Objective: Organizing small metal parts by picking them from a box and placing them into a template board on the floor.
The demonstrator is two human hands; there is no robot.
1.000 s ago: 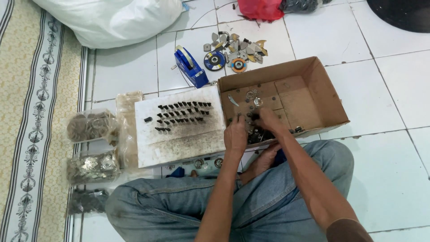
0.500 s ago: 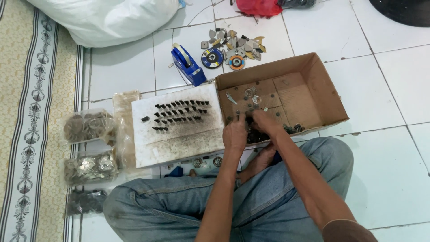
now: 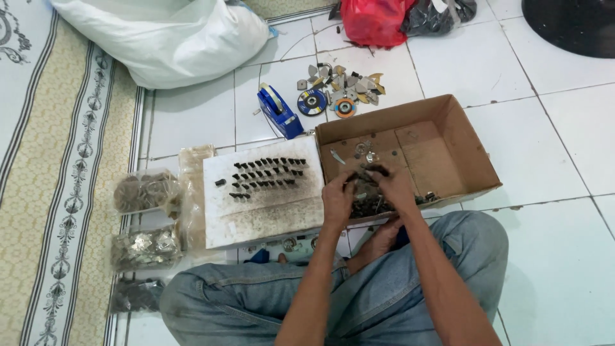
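I sit cross-legged on a tiled floor. My left hand [image 3: 337, 198] and my right hand [image 3: 396, 187] meet over the near left corner of an open cardboard box [image 3: 448, 134]. Together their fingertips pinch a small dark metal part [image 3: 369, 173] above a heap of similar dark parts [image 3: 366, 205] in the box. To the left of the box lies a dirty white board [image 3: 269, 211] carrying rows of small dark pieces [image 3: 266, 176].
A blue tape dispenser [image 3: 278, 112], two grinding discs [image 3: 312, 102] and loose metal scraps [image 3: 346, 80] lie beyond the box. Clear bags of small parts [image 3: 144, 192] sit at the left by a patterned rug [image 3: 57, 192]. A white sack [image 3: 166, 38] and a red bag [image 3: 375, 19] lie at the far side.
Both hands stay over the box's near left corner, working the small part; their fingers have drawn closer together. The view has shifted slightly.
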